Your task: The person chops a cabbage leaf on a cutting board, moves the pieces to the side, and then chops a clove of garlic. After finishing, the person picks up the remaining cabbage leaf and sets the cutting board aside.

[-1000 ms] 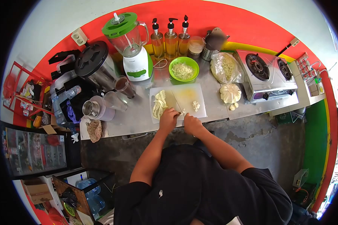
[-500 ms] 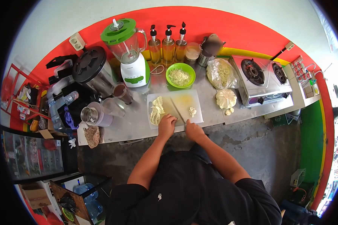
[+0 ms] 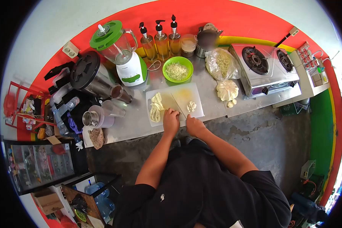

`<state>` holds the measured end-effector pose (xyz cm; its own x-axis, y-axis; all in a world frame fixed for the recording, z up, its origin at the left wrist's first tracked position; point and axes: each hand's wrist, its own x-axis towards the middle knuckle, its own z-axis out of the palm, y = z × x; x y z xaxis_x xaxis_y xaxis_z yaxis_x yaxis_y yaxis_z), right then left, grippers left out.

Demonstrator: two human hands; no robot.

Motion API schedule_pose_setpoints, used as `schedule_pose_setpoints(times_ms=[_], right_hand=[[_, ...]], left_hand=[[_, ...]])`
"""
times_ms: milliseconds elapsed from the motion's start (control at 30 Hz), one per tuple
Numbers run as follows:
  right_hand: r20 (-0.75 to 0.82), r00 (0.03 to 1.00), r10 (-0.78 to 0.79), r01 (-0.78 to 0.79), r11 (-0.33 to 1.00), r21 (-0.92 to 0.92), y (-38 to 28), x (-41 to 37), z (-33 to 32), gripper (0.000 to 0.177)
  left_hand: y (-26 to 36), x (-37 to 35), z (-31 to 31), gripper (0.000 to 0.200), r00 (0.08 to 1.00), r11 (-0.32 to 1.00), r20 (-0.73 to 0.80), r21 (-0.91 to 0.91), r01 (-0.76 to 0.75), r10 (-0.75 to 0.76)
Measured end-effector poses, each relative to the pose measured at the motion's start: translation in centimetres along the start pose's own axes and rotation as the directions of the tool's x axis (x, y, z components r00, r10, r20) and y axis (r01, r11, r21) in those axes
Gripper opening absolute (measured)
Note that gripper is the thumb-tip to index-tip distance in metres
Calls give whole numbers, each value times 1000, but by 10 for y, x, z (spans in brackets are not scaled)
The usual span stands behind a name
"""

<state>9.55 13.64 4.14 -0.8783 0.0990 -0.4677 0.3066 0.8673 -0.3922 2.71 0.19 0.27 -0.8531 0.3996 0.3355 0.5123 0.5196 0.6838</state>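
Observation:
A white cutting board (image 3: 152,121) lies on the steel counter before me. My right hand (image 3: 196,126) is closed round the handle of a knife (image 3: 178,104), whose blade slants up and left across the board. Just left of the blade, my left hand (image 3: 171,119) rests with curled fingers; what is under its fingertips is hidden. Pale, limp leaf-like strips (image 3: 155,107) lie on the board's left side. Right of the knife sits a small heap of chopped white pieces (image 3: 192,106). Behind the board stands a green bowl (image 3: 190,69) holding pale shredded pieces.
To the right are a pale ribbed bulb-shaped thing (image 3: 227,90), a clear bag of pale shreds (image 3: 223,64) and a gas stove (image 3: 271,81). A blender (image 3: 130,70) and pump bottles (image 3: 161,47) stand behind; a steel canister (image 3: 102,81) and cups stand left.
The view has shifted and tilted slightly. The white pieces right of the knife look more spread out. Both hands stay at the board's near edge, the right still on the knife.

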Motion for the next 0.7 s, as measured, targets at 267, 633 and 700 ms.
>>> schedule_pose_setpoints(times_ms=[267, 633, 700], right_hand=[[51, 999, -9, 12, 998, -61, -2, -4, -1, 29], [68, 995, -68, 72, 996, -51, 2, -1, -6, 30], [48, 997, -67, 68, 998, -17, 4, 6, -4, 28]], left_hand=[[11, -4, 0, 7, 999, 995, 10, 80, 51, -52], [14, -12, 3, 6, 993, 987, -19, 109, 119, -118], [12, -6, 3, 6, 994, 987, -22, 113, 110, -108]])
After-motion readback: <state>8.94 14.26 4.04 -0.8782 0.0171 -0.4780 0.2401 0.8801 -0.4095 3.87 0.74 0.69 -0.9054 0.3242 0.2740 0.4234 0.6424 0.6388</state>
